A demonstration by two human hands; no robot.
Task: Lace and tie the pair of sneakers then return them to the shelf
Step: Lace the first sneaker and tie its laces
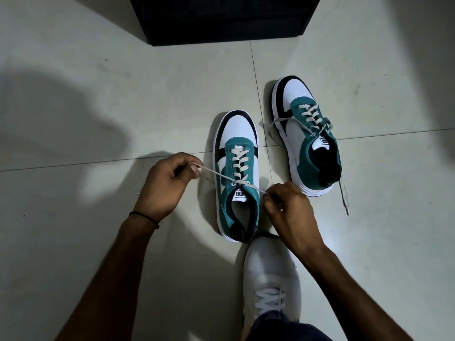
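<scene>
Two teal, white and black sneakers stand on the tiled floor, toes pointing away from me. The near sneaker (pixel 236 173) is laced up to its top eyelets. My left hand (pixel 167 185) pinches the left end of its lace (pixel 216 174) and holds it taut out to the left. My right hand (pixel 285 207) is closed on the right end, pulled to the right beside the shoe's collar. The far sneaker (pixel 310 134) sits to the right, laced, with its lace ends lying loose on the floor on both sides.
A black cabinet or shelf base (pixel 221 18) stands at the top of the view. My own foot in a white sneaker (pixel 270 279) rests just behind the near shoe's heel. Pale floor tiles (pixel 98 107) spread all around.
</scene>
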